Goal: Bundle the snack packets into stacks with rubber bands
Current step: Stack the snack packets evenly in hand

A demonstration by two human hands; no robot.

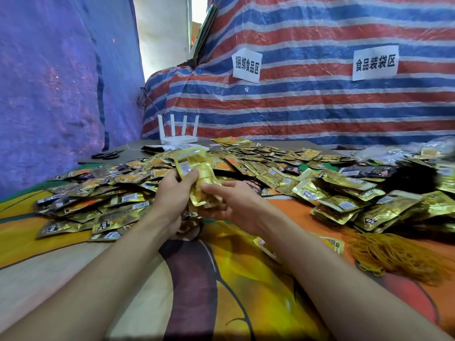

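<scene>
- Striped tarp (pixel 320 107) behind; loose snack packets (pixel 270 163) blanket the surface (pixel 73 262).
- Left hand (pixel 172 193), right hand (pixel 234 205) grip one stack (pixel 197 166).
- Rubber bands (pixel 389 254) idle; most bundling seemingly remains.

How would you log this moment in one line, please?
left hand: holds packet stack | right hand: holds packet stack | rubber bands: untouched

Two forearms (pixel 110 267) (bare to the frame's edge) — left hand (pixel 172 193), right hand (pixel 237 205) — bare fingers (pixel 190 174).
</scene>
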